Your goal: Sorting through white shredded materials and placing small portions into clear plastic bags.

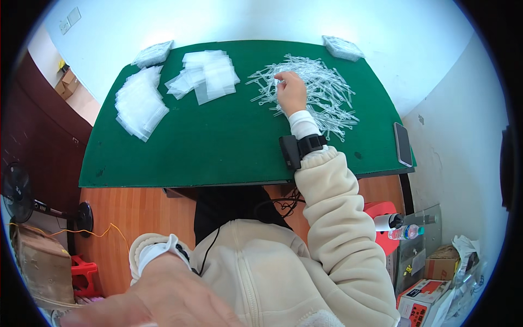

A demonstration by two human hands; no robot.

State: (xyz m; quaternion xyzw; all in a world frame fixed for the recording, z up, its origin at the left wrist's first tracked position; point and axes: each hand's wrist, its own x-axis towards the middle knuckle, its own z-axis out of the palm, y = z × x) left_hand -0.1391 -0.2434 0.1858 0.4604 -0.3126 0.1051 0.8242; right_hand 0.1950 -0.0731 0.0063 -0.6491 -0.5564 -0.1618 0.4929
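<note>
My right hand (292,94) reaches over a loose pile of thin clear plastic sticks with small looped ends (329,90) at the right of the green table. Its fingers are curled together at the pile's left part; whatever lies between them is too small to make out. Close to the camera at the lower left, my left hand (163,297) is raised in front of my body, away from the table. It is blurred, and the picture's lower edge cuts off its fingers. A black device (297,148) is strapped to my right wrist.
Clear flat plastic bags lie in a fanned stack (140,103) and a looser stack (204,76) on the green table (207,144). Clear packs stand at the back left corner (154,53) and back right corner (342,48). A phone (402,144) rests along the right edge.
</note>
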